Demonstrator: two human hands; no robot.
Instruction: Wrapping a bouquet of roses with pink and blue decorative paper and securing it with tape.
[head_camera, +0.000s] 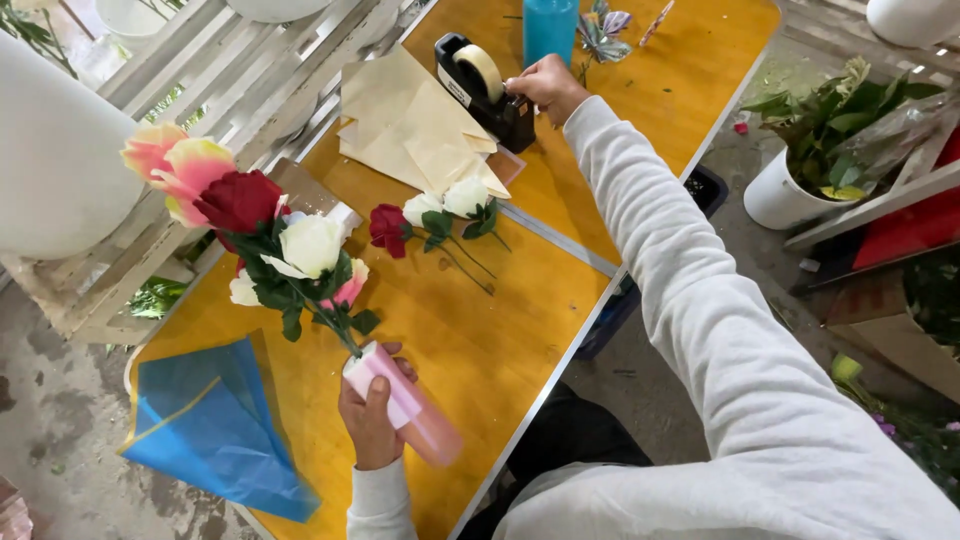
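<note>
Your left hand (370, 425) grips one bouquet (265, 235) by its pink-wrapped stem bundle, fingers closed round it, above the yellow table (480, 350); your right hand (545, 88) rests on the one black tape dispenser (483, 88) at the far end, though whether its fingers pinch the tape you cannot tell; three loose roses (430, 220), one red and two white, lie between; one blue wrapping sheet (215, 425) lies left of the bouquet, a stack of cream paper (415, 125) beside the dispenser.
</note>
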